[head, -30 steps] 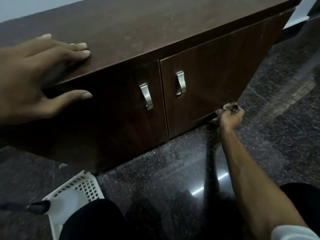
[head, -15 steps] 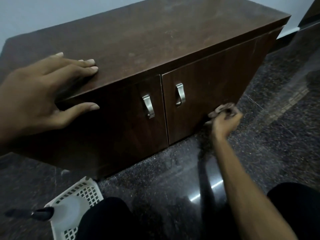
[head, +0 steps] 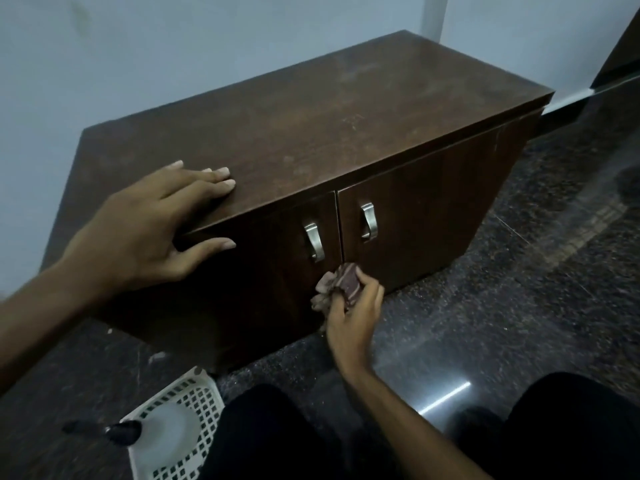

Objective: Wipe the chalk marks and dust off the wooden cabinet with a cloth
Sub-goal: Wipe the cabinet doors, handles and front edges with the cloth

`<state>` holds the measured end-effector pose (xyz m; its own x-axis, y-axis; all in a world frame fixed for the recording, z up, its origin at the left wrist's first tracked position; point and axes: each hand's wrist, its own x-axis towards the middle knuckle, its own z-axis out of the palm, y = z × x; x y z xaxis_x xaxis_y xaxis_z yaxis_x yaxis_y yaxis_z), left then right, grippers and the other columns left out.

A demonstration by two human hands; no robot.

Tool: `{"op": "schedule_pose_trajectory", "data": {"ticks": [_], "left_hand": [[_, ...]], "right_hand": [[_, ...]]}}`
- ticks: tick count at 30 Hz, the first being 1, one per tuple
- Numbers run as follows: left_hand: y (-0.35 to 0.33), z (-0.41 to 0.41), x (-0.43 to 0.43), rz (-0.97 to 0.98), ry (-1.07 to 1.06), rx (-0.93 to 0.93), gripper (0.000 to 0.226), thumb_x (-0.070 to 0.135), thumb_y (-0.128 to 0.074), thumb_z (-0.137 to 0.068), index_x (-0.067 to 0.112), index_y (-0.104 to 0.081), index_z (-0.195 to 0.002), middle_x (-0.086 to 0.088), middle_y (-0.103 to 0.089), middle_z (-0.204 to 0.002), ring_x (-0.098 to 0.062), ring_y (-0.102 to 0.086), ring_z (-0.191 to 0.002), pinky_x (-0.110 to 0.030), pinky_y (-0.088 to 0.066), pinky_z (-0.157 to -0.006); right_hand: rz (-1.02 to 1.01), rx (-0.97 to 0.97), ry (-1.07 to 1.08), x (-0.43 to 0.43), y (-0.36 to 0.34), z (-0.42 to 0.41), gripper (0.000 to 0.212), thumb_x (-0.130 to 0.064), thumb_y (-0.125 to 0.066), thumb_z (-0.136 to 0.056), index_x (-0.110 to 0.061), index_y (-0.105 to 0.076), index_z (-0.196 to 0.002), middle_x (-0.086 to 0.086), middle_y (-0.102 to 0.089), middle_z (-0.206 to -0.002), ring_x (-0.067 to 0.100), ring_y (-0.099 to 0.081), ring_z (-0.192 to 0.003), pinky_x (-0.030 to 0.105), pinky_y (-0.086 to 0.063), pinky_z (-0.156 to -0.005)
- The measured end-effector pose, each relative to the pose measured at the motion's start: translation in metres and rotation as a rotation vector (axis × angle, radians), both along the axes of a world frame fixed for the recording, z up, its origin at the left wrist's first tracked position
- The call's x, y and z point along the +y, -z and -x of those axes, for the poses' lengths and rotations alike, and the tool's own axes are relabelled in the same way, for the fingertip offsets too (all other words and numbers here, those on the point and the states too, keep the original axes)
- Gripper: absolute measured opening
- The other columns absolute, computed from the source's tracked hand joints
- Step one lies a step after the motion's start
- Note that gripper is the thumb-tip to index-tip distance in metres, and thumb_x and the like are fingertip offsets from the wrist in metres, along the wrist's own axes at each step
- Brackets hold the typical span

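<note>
Head view: right hand [head: 351, 315] clutching cloth [head: 341, 284] against cabinet [head: 415, 220] doors, left hand [head: 145, 233] spread flat on top.

Dark speckled floor [head: 502, 306], wooden cabinet [head: 346, 126], white basket [head: 180, 441]

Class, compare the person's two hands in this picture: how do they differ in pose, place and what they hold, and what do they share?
The left hand lies open and spread; the right hand is closed around a bunched cloth.
The left hand rests on the cabinet's top front edge, thumb under the lip; the right hand is low at the door fronts, below the left door handle.
The left hand holds nothing; the right holds the cloth.
Both are bare and at the same cabinet.
</note>
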<state>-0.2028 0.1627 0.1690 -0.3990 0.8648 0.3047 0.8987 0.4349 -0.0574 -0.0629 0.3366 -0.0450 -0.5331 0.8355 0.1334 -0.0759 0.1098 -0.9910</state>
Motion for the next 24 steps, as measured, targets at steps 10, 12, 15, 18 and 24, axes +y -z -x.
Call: {"op": "schedule_pose_trajectory", "data": {"ticks": [10,12,15,18,24], "left_hand": [[-0.007,-0.01,0.005,0.041,-0.038,0.002,0.072,0.06,-0.057,-0.088,0.011,-0.059,-0.14,-0.004,-0.056,-0.149,-0.022,-0.054,-0.137,-0.049,-0.035,-0.121],[-0.007,-0.009,0.004,0.044,-0.042,-0.001,0.072,0.061,-0.056,-0.088,0.013,-0.058,-0.141,-0.004,-0.055,-0.149,-0.022,-0.054,-0.137,-0.049,-0.036,-0.121],[-0.007,-0.007,0.003,0.036,-0.034,0.008,0.073,0.062,-0.055,-0.088,0.013,-0.058,-0.141,-0.003,-0.056,-0.149,-0.022,-0.053,-0.137,-0.049,-0.036,-0.121],[-0.005,-0.005,0.001,0.015,-0.03,0.007,0.072,0.063,-0.057,-0.087,0.014,-0.059,-0.141,-0.003,-0.056,-0.148,-0.021,-0.053,-0.137,-0.049,-0.034,-0.121],[-0.007,-0.009,0.0,-0.012,-0.07,-0.071,0.069,0.05,-0.075,-0.085,0.017,-0.057,-0.143,0.0,-0.054,-0.15,-0.018,-0.05,-0.14,-0.046,-0.031,-0.124]], "right_hand": [[0.09,0.147,0.036,-0.02,-0.058,0.008,0.032,-0.002,-0.062,-0.093,-0.019,-0.059,-0.12,-0.001,-0.056,-0.121,0.0,-0.061,-0.107,0.011,-0.05,-0.084],[0.084,0.057,0.022,-0.022,-0.049,0.009,0.031,-0.002,-0.062,-0.093,-0.021,-0.055,-0.117,0.001,-0.054,-0.121,-0.002,-0.06,-0.101,0.012,-0.051,-0.078],[0.21,-0.098,-0.005,-0.034,-0.041,0.011,0.029,-0.003,-0.062,-0.093,-0.018,-0.048,-0.114,0.009,-0.05,-0.124,0.013,-0.06,-0.1,0.03,-0.057,-0.082],[0.304,-0.094,0.018,-0.052,-0.05,0.019,0.024,-0.011,-0.063,-0.094,-0.019,-0.049,-0.111,0.011,-0.053,-0.12,0.013,-0.061,-0.098,0.033,-0.057,-0.084],[-0.066,0.085,0.017,-0.077,-0.072,0.022,0.032,-0.009,-0.065,-0.088,-0.015,-0.054,-0.117,-0.001,-0.048,-0.116,-0.011,-0.054,-0.098,-0.001,-0.041,-0.076]]}}
